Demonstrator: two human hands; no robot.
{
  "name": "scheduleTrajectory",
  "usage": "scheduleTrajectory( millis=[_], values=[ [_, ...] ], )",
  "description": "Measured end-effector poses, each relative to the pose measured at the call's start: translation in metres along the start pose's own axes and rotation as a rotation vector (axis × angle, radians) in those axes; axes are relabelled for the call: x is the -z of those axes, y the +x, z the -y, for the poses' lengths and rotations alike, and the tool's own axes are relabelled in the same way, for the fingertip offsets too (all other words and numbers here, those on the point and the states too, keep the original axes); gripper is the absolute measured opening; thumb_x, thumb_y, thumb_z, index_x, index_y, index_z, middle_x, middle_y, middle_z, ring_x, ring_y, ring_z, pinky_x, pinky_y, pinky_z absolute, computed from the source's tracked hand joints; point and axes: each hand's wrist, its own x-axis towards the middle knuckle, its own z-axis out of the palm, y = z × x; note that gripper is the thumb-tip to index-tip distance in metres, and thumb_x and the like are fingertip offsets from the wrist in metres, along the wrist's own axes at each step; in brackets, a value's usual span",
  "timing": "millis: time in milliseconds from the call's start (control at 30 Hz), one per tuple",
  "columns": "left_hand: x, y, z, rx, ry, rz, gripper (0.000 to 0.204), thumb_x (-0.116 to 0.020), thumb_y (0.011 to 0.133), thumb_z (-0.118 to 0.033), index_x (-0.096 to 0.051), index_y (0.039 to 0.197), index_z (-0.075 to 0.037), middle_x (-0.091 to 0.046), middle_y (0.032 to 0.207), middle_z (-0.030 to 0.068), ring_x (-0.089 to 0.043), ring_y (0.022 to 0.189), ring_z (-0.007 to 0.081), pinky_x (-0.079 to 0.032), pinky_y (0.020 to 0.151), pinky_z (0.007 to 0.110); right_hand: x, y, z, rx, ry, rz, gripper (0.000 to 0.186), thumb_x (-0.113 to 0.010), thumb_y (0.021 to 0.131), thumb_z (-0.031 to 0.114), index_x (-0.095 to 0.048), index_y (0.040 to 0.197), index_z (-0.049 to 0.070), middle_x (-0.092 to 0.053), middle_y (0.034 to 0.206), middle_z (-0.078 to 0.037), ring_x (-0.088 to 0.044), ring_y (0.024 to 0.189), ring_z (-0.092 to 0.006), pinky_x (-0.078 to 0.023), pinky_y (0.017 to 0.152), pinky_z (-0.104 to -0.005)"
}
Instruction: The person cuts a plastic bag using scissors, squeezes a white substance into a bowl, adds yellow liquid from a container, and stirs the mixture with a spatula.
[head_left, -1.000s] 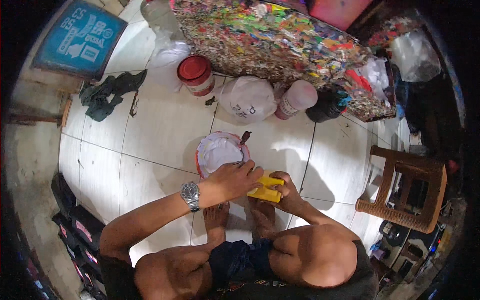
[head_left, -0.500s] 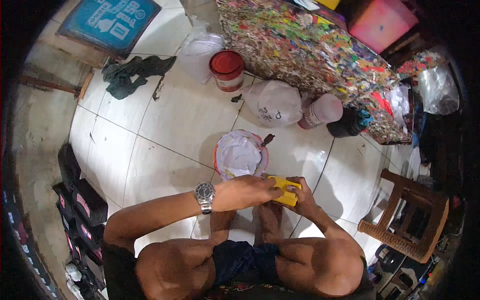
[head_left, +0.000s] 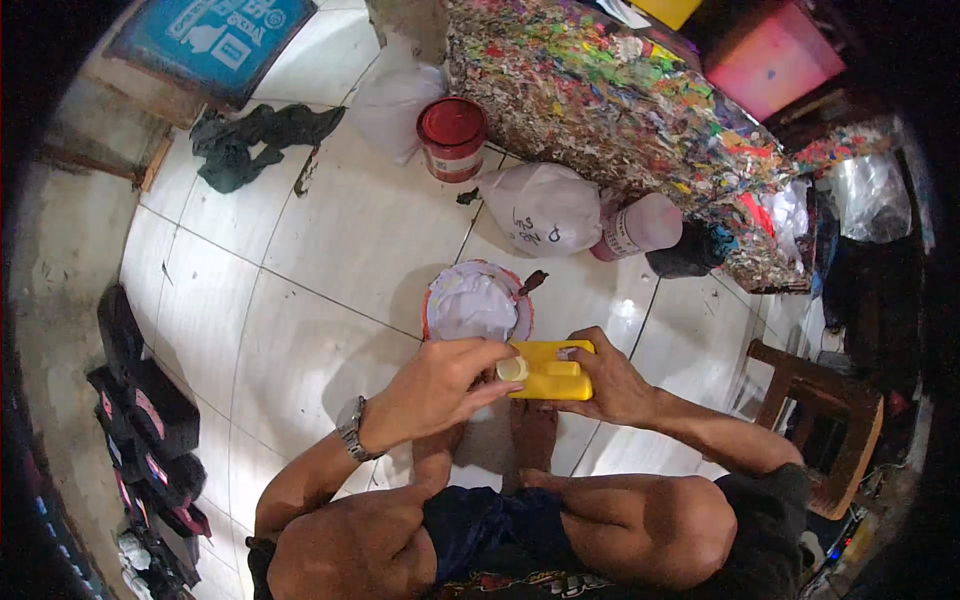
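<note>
My right hand (head_left: 612,378) is wrapped round a small yellow plastic jug (head_left: 550,355), which lies tilted on its side in front of my shins. The fingers of my left hand (head_left: 445,385) are closed round a pale round cap (head_left: 511,369) at the jug's left end. Whether the cap is on the mouth or off it, I cannot tell. Just beyond both hands stands a tub (head_left: 475,302) of thick white paste with an orange-red rim. A dark stained stick or spatula handle (head_left: 534,283) rests at its right edge.
Farther off stand a red-lidded can (head_left: 452,138), a tied white plastic bag (head_left: 548,208), a pinkish container (head_left: 642,226) and a black bundle (head_left: 688,250). A paint-splattered block (head_left: 610,110) lies behind. A wooden stool (head_left: 825,410) is right, a dark cloth (head_left: 250,140) far left, black padded items (head_left: 160,400) left.
My left hand has drawn back to the left and turned, so the pale cap now shows in its fingers. The jug has shifted slightly left and toward level in my right hand.
</note>
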Motion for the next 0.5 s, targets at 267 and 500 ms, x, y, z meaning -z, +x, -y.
scheduleTrajectory(
  millis=[267,500],
  values=[
    [-0.019,0.005,0.003,0.301,0.181,-0.198,0.035,-0.076,0.080,-0.027,-0.057,0.072,0.001,-0.056,0.056,0.0127,-0.060,0.051,0.0263,-0.048,0.051,0.036,-0.039,0.002,0.002,-0.022,-0.066,-0.233,0.069,-0.087,0.067,0.028,-0.051,0.121,0.004,-0.051,0.113,-0.024,-0.058,0.095,-0.0392,-0.054,0.078,-0.0438],
    [-0.005,0.013,-0.002,0.294,-0.067,-0.166,0.032,-0.077,0.080,-0.024,-0.065,0.089,0.004,-0.063,0.070,0.0133,-0.063,0.060,0.0252,-0.051,0.058,0.034,-0.043,0.005,0.009,-0.127,-0.047,-0.248,0.068,-0.087,0.068,0.030,-0.051,0.120,0.003,-0.052,0.108,-0.023,-0.058,0.093,-0.0388,-0.054,0.076,-0.0431]
  ],
)
